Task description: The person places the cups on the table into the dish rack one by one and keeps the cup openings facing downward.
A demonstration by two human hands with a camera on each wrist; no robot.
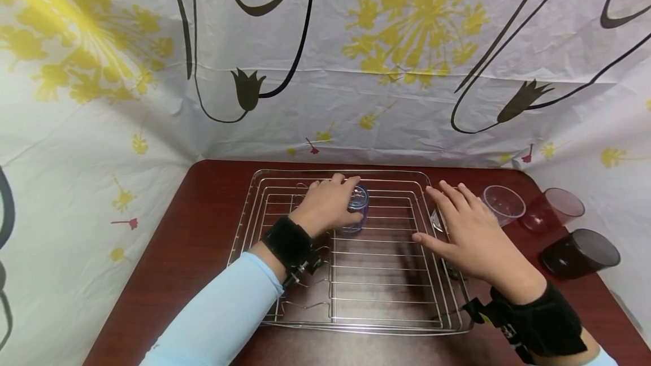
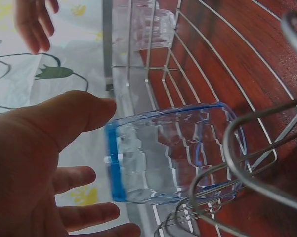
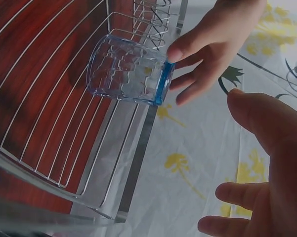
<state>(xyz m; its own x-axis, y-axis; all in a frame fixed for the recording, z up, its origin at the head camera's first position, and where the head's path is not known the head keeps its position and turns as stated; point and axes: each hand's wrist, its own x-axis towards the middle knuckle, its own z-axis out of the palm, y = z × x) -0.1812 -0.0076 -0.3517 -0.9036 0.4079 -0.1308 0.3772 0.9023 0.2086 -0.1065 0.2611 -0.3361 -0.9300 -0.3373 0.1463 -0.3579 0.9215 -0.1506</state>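
A clear blue-tinted glass [image 1: 358, 208] with a textured side stands upside down on the wire rack [image 1: 381, 300], near its back. The thick blue base [image 2: 115, 163] faces up. My left hand [image 1: 328, 205] is spread around the base, thumb on one side and fingers on the other. The thumb [image 3: 176, 53] is at the base's edge; whether it touches cannot be told. My right hand [image 1: 470, 230] hovers over the rack's right rim with its fingers extended, holding nothing. It partly hides a clear glass [image 1: 437, 220] beside the rack.
On the brown table [image 1: 168, 264], right of the rack, stand another clear glass [image 1: 503, 203], a reddish glass [image 1: 551, 209] and a dark glass [image 1: 580, 254]. Bent wire loops [image 1: 305, 304] line the rack's left part. A patterned sheet [image 1: 325, 106] hangs behind the table.
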